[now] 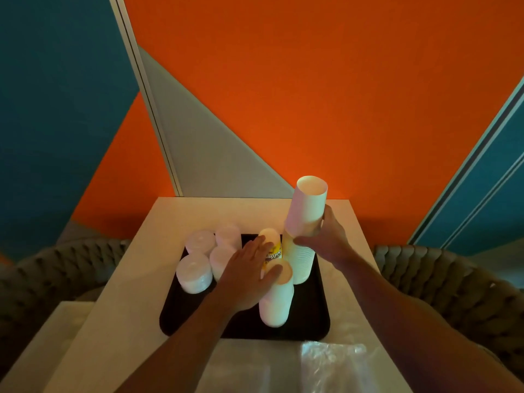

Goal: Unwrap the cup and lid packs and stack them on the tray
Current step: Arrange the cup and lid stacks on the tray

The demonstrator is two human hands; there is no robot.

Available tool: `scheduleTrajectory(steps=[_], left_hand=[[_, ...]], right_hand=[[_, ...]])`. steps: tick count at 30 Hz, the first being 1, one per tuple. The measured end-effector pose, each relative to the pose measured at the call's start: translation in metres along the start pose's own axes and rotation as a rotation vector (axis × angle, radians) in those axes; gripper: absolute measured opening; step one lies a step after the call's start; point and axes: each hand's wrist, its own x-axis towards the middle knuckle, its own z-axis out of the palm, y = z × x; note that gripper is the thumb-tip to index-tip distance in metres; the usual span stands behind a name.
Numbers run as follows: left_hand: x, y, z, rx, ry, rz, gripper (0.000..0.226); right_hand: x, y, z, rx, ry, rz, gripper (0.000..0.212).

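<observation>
Head view: right hand [323,239] grips the tilted upper cups [307,205], left hand [249,270] lies spread over the near cup stack [276,302]; I'd fear a topple.

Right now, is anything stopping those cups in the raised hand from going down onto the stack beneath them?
Nothing visible blocks them. The right hand holds the cups tilted directly above the cup stack on the tray.

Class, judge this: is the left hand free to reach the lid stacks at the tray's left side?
Probably yes. The left hand lies open against the cup stacks, holding nothing, and the lid stacks stand beside it with nothing between.
</observation>
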Motion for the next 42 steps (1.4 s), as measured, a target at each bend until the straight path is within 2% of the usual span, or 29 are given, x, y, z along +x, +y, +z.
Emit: scheduleTrajectory(steps=[3,7,20,24,28,31,33,36,38,40,42], left_hand=[[-0.004,0.002,0.000,-0.025,-0.010,-0.015,0.090],[-0.006,0.001,0.003,0.005,-0.028,-0.022,0.078],[-0.005,-0.003,0.004,-0.040,-0.028,-0.010,0.077],[-0.001,-0.003,0.006,-0.059,-0.037,-0.024,0.076],[0.002,0.000,0.004,-0.072,-0.060,-0.032,0.062],[0.008,-0.002,0.000,-0.164,-0.044,-0.044,0.059],[0.010,-0.002,-0.004,-0.288,0.042,-0.032,0.059],[0.014,-0.009,-0.009,-0.463,0.145,-0.079,0.036],[0.018,-0.014,-0.013,-0.393,0.186,-0.096,0.044],[0.025,-0.014,-0.016,-0.300,0.165,-0.106,0.049],[0.027,-0.003,-0.021,-0.353,0.167,-0.141,0.035]], right_hand=[[0.021,-0.006,0.007,0.007,-0.046,-0.013,0.095],[0.043,-0.015,0.017,0.005,-0.092,-0.028,0.096],[0.079,-0.042,0.063,0.040,-0.293,-0.066,0.100],[0.082,-0.044,0.069,0.065,-0.321,-0.060,0.103],[0.085,-0.043,0.071,0.070,-0.348,-0.074,0.109],[0.084,-0.038,0.067,0.118,-0.341,-0.030,0.110],[0.078,-0.033,0.061,0.191,-0.285,0.033,0.101],[0.054,-0.020,0.046,0.287,-0.217,0.079,0.072],[0.037,-0.006,0.040,0.245,-0.243,0.069,0.057],[0.024,0.005,0.039,0.145,-0.289,0.037,0.053],[0.019,0.010,0.041,0.024,-0.334,-0.039,0.064]])
